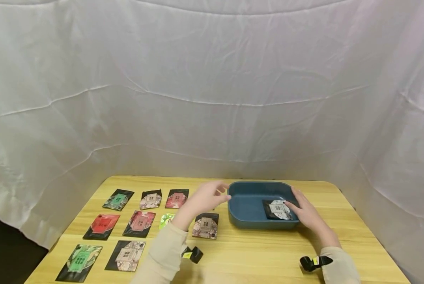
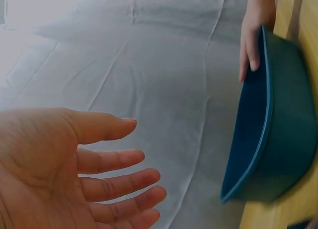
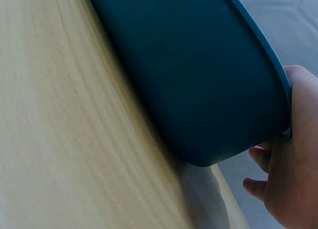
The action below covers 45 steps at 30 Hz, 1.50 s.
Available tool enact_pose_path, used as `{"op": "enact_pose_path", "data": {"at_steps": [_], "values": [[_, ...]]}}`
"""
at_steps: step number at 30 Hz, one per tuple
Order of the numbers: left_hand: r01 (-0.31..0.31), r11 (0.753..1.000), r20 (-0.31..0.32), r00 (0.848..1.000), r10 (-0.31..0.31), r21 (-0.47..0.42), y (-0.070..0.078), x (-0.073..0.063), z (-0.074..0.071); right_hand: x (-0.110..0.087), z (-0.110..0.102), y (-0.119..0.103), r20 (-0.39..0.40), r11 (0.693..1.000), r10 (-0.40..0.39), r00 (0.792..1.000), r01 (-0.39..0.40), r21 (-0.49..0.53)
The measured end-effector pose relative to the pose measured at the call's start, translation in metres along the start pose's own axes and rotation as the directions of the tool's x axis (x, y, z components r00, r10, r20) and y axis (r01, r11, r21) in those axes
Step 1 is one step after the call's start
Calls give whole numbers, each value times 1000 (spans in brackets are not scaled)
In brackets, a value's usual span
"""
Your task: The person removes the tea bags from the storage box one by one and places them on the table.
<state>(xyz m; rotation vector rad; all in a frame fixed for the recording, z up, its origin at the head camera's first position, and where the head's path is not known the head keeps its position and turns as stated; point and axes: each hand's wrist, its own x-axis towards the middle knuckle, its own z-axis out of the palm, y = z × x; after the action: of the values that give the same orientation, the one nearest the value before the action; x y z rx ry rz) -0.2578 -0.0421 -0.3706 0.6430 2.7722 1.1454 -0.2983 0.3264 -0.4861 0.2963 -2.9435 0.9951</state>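
A dark blue plastic basin (image 1: 249,225) with rounded corners stands on the table. Inside it, toward the right end, lies a flat black-and-white sachet (image 1: 277,209). My right hand (image 1: 307,212) grips the basin's right end, thumb over the rim beside the sachet and the other fingers outside the wall; in the right wrist view those fingers are partly hidden behind the basin. Just off the left rim is my left hand (image 1: 208,196), fingers spread and holding nothing, as the left wrist view shows of the palm (image 2: 39,164).
Several flat black sachets with coloured labels lie in loose rows on the left, among them a red one (image 1: 101,227), a green one (image 1: 79,263) and a brown one (image 1: 205,225) near the basin. A bright green sachet (image 1: 166,219) is partly behind my left forearm. Pale curtains (image 1: 212,130) surround the wooden table (image 1: 254,256).
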Motion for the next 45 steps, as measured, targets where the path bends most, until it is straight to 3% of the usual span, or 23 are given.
{"op": "enact_pose_path", "data": {"at_steps": [13,25,36,45], "values": [[-11,997,39,999,14,-78,17,48,54,2,2,0,3,1000,1,1000,-1,9],[100,973,54,994,-91,-207,18,78,108,1,0,-1,9,1000,13,1000,-13,4],[264,877,53,963,-266,-402,11,105,142,0,-1,-4,20,1000,28,999,-28,-3],[383,758,128,918,-375,-528,10,115,152,1,0,0,17,1000,17,1000,-18,3]]}}
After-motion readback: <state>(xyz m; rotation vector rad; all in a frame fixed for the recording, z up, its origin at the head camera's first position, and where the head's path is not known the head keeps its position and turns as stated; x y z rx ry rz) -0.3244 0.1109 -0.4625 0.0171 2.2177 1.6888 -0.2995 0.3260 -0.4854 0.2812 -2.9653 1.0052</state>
